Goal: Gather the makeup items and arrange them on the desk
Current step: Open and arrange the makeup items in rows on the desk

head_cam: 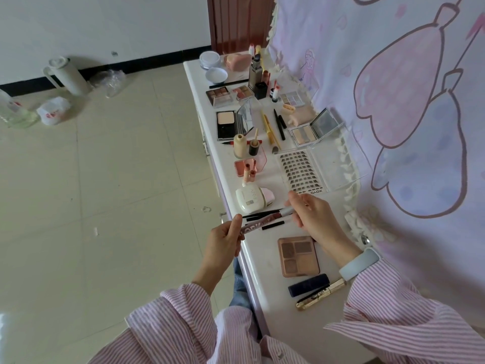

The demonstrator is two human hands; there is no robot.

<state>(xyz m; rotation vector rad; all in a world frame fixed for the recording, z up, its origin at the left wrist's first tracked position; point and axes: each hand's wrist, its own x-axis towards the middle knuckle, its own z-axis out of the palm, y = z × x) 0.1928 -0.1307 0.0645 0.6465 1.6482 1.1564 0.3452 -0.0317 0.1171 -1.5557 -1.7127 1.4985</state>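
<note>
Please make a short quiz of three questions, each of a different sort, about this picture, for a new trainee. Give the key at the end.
1. True or false: both hands hold the dark red tube above the desk.
2. Which item lies nearest the right hand's wrist? A) brown eyeshadow palette B) lash tray C) white round jar
3. Fill in: the gold mascara tube lies beside a dark ____ case.

Key
1. True: the left hand grips one end, and the right hand's fingers pinch the silver end.
2. A
3. blue
</note>
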